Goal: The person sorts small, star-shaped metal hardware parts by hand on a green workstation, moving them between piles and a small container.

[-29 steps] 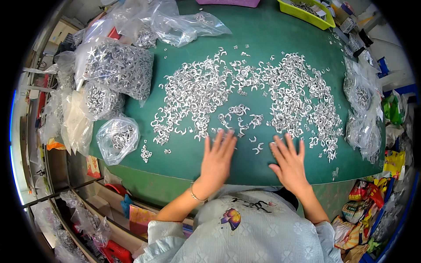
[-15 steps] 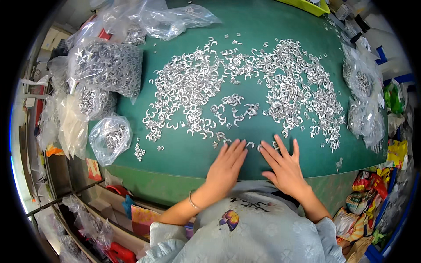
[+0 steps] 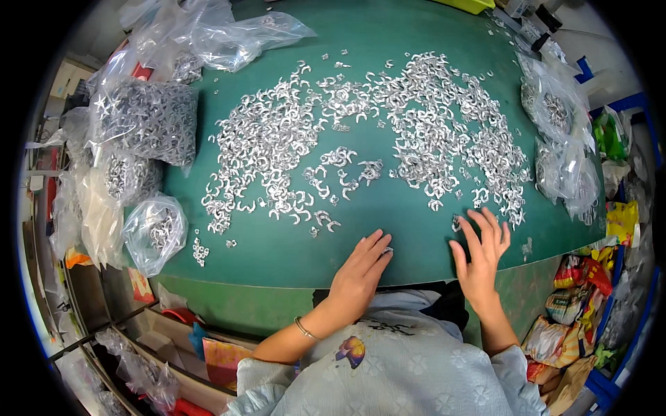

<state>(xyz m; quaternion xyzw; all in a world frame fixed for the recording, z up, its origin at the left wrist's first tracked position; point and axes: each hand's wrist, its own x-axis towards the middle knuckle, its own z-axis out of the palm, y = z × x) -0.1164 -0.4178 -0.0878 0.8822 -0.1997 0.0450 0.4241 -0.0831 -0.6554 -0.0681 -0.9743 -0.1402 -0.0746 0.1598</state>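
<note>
On the green desk (image 3: 270, 260), one small silvery piece (image 3: 456, 222) lies just left of the index fingertip of the nearer right hand (image 3: 480, 267), loosely spread; its long axis is unclear. Whether the flattened left hand (image 3: 355, 276) grips anything, one cannot tell.

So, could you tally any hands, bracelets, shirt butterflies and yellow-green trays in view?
Hands: 2 (left hand, right hand)
Bracelet: 1
Butterfly: 1
Yellow-green tray: 1
Total: 5, leaving out the metal pieces, too many to count
</note>
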